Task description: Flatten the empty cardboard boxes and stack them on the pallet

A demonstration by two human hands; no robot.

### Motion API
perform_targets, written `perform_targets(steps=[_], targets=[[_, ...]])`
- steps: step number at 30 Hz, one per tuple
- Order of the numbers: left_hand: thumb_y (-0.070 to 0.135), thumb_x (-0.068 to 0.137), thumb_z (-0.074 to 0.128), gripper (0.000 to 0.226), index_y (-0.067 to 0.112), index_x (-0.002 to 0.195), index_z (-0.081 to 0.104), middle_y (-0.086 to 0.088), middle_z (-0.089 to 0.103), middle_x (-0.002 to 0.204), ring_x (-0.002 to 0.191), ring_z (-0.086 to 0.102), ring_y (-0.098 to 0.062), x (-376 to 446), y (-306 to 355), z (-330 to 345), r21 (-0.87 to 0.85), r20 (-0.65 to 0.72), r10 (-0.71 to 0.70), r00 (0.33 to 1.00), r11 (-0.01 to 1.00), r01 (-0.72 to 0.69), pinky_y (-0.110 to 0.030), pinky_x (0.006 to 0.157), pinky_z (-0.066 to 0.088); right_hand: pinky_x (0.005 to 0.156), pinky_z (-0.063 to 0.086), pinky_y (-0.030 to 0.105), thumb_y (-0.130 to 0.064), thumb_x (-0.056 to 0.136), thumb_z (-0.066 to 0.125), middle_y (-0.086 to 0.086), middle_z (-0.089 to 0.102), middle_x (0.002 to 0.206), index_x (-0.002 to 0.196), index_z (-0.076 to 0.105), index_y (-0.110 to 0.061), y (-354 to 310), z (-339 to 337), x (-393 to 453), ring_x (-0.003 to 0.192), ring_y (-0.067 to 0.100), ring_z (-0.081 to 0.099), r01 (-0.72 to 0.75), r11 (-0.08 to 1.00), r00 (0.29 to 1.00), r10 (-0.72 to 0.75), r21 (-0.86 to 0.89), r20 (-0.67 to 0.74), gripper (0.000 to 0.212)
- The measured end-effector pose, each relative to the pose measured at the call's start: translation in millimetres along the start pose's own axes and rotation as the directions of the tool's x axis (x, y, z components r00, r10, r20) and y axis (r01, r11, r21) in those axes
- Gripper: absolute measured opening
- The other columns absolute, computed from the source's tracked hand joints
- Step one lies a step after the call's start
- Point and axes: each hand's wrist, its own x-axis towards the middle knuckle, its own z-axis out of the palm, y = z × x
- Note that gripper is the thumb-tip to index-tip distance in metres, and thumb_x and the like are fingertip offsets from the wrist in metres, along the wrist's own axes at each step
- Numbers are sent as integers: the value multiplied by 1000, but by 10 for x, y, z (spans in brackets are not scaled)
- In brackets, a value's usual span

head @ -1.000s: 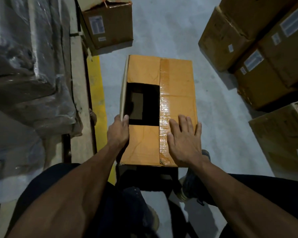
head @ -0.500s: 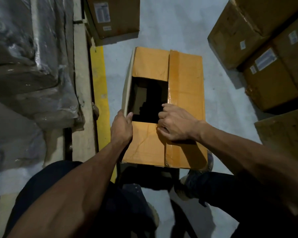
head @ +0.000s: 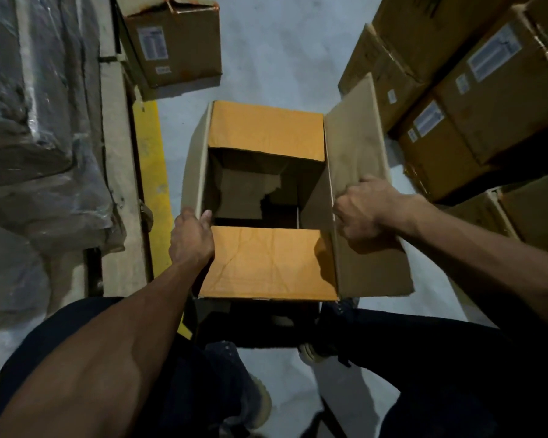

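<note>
On the grey floor at the person's feet stands the cardboard box [head: 266, 263], top open. The left hand [head: 191, 239] grips its left wall, fingers curled over the rim. The right hand [head: 363, 210] clamps the raised right flap [head: 358, 147]. Beyond, sealed labelled boxes [head: 487, 99] are stacked.

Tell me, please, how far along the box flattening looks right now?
Early. Done: the box's right flap is swung open. In hand: the right hand grips that flap while the left hand holds the left wall. Left: the two short orange flaps still lie across the opening, the box stands unflattened, and no pallet stack shows.
</note>
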Motion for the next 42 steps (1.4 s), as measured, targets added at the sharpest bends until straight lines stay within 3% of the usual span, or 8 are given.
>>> perform_targets(steps=[5,11,17,25,29,32,37,42], targets=[[43,106,36,51,4,138,43,-21,53,133,118,54,-43,23,10,27,16,6,0,1000,1000,0,-53,91,48,88,46,39,-51,102,40,8,55,117,120,55,-16,-49,573,128,99,21,51,-208,922,974,227,326,-20,41],[43,106,36,49,4,132,46,-20,56,127,112,56,-43,52,-41,55,-2,4,19,1000,1000,-19,-50,85,46,97,49,46,-51,103,44,16,43,136,139,38,-7,-304,782,268,114,32,54,-432,434,870,432,791,237,57],[41,107,33,47,4,132,46,-20,61,115,107,58,-41,37,-13,46,-103,61,47,997,994,-41,-42,82,42,83,43,37,-47,108,28,9,56,106,124,54,-5,-615,949,466,93,23,52,-461,22,746,551,887,374,52],[53,104,29,61,3,135,47,-22,57,128,118,54,-41,554,346,24,-150,133,74,988,987,-53,-53,97,45,77,37,37,-51,106,33,5,49,94,107,45,-16,-212,832,793,77,21,48,-404,-105,634,683,909,361,38],[53,104,24,55,9,135,38,-20,57,125,113,55,-42,560,389,143,-42,101,83,991,996,-79,-57,94,46,84,40,39,-45,109,29,12,58,111,124,53,-8,-174,929,897,98,28,55,-413,-51,662,669,909,339,46],[48,106,24,61,11,154,19,-18,27,158,143,31,-38,522,388,135,186,75,240,968,950,-250,-56,114,31,95,44,44,-45,108,29,17,51,137,145,36,-9,-141,923,896,117,33,53,-445,-6,687,639,895,346,52],[52,105,22,63,17,157,20,-8,15,166,153,4,-26,411,513,-60,508,302,569,765,583,-634,-45,122,0,123,13,54,-46,106,30,13,21,163,158,18,-17,-253,779,779,151,32,17,-319,558,746,646,766,-160,60],[54,98,47,53,17,136,48,-9,57,130,117,54,-24,301,922,-232,336,559,449,697,646,-685,-39,99,43,120,17,51,-56,101,40,9,46,149,152,34,-22,-426,414,699,141,29,38,-100,782,959,240,616,-149,61]])
